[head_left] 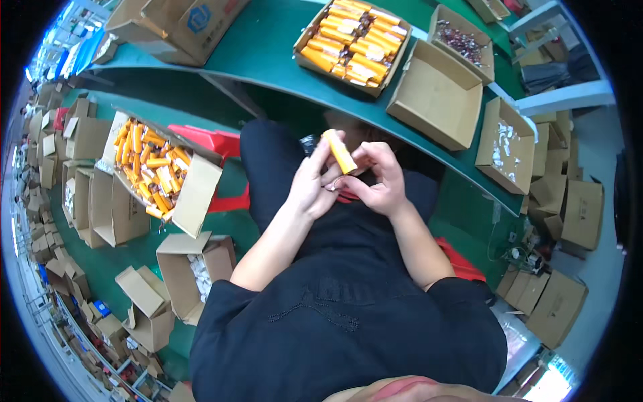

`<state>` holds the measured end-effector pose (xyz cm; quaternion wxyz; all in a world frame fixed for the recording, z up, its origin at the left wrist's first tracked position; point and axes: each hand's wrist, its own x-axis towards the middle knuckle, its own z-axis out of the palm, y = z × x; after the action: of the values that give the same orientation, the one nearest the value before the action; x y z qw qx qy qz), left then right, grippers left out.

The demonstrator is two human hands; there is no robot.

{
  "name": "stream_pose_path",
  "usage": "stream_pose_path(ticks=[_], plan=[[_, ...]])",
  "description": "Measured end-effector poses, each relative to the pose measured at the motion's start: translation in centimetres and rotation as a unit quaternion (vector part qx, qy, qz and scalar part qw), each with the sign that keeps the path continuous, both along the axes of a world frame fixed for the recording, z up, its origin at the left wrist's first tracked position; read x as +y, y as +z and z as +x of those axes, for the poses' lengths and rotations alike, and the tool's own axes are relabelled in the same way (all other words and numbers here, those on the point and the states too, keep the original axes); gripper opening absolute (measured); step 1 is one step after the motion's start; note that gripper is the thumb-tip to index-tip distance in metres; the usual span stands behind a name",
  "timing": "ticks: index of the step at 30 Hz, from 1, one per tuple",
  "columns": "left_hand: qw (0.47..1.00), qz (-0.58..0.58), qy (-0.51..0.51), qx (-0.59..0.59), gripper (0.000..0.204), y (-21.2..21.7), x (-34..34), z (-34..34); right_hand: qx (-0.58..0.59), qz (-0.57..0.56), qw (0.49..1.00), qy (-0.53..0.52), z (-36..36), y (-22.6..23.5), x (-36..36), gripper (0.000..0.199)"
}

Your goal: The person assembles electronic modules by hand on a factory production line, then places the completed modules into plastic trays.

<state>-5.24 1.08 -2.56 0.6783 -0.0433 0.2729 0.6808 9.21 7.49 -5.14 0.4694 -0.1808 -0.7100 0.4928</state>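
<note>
Above my lap, my left hand (313, 179) is closed round a yellow-orange cylindrical piece (339, 153), which is tilted with its lower end toward my right hand. The fingers of my right hand (382, 182) are bent and pinched just beside that lower end. Something small and pale seems to lie between the fingertips, too small to name. On the table in front, a cardboard tray (367, 83) holds rows of similar orange cylinders. To my left, an open carton (201, 197) is heaped with more of them, lying loose.
A shallow cardboard tray (405, 110) stands on the green table (268, 63). Beside it are a tray of small dark red parts (462, 41) and a tray of white pieces (504, 147). A red stool (231, 201) supports the left carton. Open cartons (184, 268) crowd the floor.
</note>
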Motion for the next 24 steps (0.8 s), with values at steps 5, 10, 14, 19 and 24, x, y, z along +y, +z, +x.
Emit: stream_pose_path(ticks=[5, 10, 14, 19, 24], plan=[[0.996, -0.060, -0.060, -0.018, 0.032, -3.7, -2.4, 0.2, -0.126, 0.194, 0.971, 0.057, 1.9, -1.0, 0.4, 0.049], [0.982, -0.053, -0.156, 0.093, 0.026, -4.6, -2.9, -1.1, -0.146, 0.021, 0.989, -0.032, 3.0, -0.9, -0.7, 0.040], [0.951, -0.042, -0.104, 0.289, 0.020, -3.9, -3.4, -1.2, -0.066, -0.097, 0.991, -0.060, 2.7, -1.4, -0.3, 0.033], [0.902, 0.009, -0.058, 0.427, 0.013, -1.2, -2.5, -0.3, -0.003, -0.204, 0.979, -0.016, 3.2, -0.6, -0.8, 0.026], [0.904, 0.054, -0.091, 0.414, 0.009, -0.1, -1.4, -0.1, -0.041, -0.257, 0.965, 0.032, 3.0, 0.1, -1.3, 0.021]])
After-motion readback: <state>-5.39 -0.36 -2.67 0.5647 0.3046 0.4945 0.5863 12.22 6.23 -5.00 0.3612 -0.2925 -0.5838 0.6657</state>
